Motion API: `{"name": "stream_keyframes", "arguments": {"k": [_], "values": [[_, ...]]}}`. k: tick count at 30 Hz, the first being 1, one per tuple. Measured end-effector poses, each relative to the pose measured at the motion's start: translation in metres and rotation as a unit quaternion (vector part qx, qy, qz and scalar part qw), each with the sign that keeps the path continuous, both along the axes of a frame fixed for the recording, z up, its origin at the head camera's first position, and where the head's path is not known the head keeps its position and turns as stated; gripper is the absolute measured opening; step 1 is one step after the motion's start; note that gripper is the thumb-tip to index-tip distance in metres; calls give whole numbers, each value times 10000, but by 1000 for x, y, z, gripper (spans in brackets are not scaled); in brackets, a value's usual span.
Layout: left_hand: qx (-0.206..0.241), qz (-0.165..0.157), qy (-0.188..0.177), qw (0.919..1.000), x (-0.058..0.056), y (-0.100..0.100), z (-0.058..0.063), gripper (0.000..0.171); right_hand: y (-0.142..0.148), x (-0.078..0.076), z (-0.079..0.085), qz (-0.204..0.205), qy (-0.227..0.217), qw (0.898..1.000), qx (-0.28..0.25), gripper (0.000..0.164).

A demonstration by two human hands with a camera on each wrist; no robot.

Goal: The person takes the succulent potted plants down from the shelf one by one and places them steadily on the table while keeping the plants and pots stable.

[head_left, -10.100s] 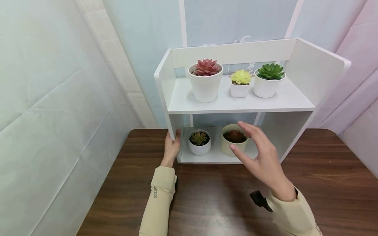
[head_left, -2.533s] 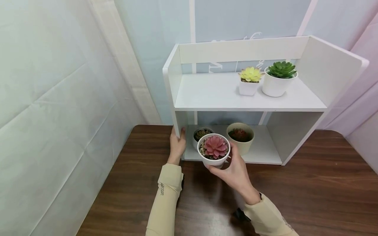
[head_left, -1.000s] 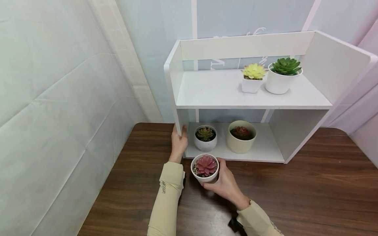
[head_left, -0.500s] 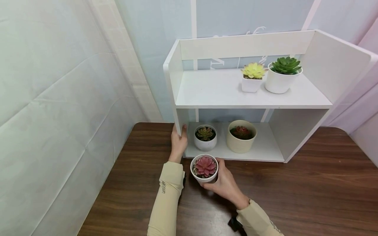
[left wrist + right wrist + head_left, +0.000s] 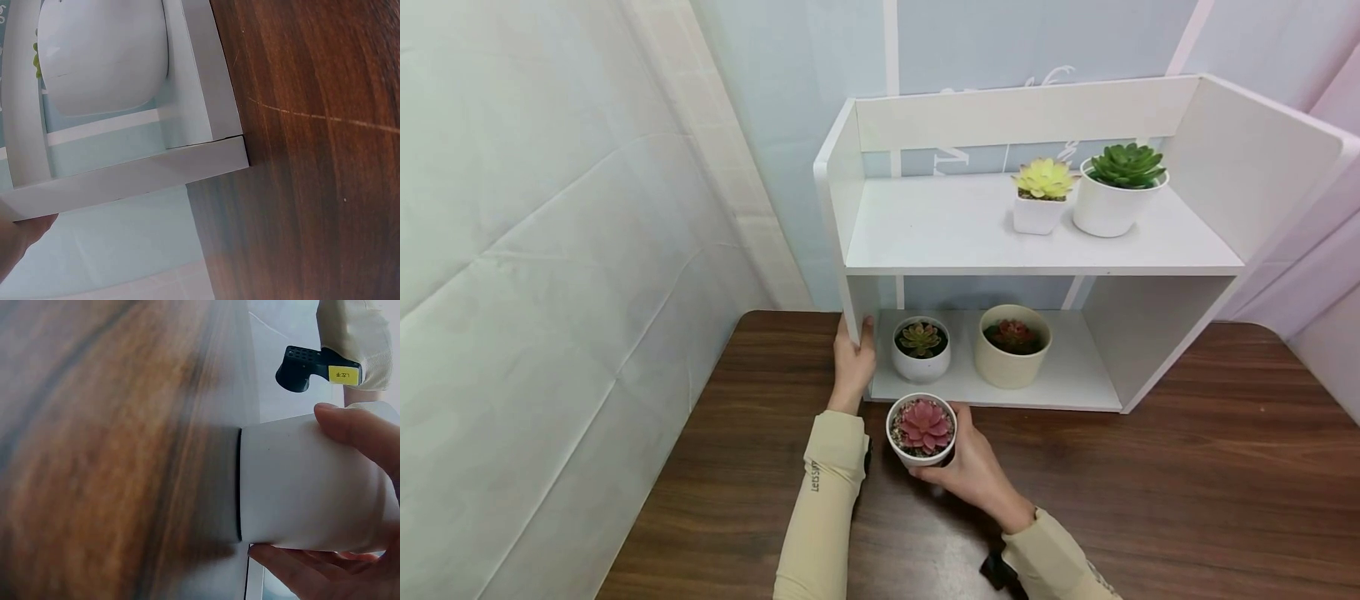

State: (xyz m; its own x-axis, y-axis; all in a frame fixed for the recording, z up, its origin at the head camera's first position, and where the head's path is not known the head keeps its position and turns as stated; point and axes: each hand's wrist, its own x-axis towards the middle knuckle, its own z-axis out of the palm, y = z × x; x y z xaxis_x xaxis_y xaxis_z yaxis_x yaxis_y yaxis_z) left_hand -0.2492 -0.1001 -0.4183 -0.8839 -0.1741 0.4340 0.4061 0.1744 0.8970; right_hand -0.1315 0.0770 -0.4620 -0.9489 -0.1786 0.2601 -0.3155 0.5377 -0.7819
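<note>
A: What lies nearest?
B: Two cream fabric sleeves (image 5: 826, 500), then the right hand (image 5: 973, 471), its grip curled round one smooth white tapered pot (image 5: 921, 458) holding a single rosette of pointed red leaves (image 5: 924, 423) among pale pebbles. The pot is in front of the shelf unit (image 5: 943, 225), over the dark wood-grain surface (image 5: 1165, 517); whether its base touches cannot be told.

A: And the other grip?
B: The left hand (image 5: 854, 367) grasps the front edge of the unit's left side panel (image 5: 850, 304), thumb on the inner face.

A: How many pots stand in the unit?
B: Four, two per tier. Below: one rounded white bowl-shaped pot (image 5: 922, 368) with a yellow-green rosette, and one wider cream cylindrical pot (image 5: 1009, 368) with a reddish plant. Above: one small square white pot (image 5: 1037, 217) with a yellow rosette, just beside one round white pot (image 5: 1107, 212) with glossy green leaves.

A: And farthest?
B: Pale blue cloth (image 5: 782, 108) with white stripes and lettering.
</note>
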Motion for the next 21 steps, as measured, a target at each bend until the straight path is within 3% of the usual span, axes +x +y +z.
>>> {"name": "stream_keyframes", "arguments": {"k": [21], "values": [[-20, 0, -28, 10000, 3, 0, 2, 43, 5, 2, 2, 206, 13, 9998, -4, 96]]}}
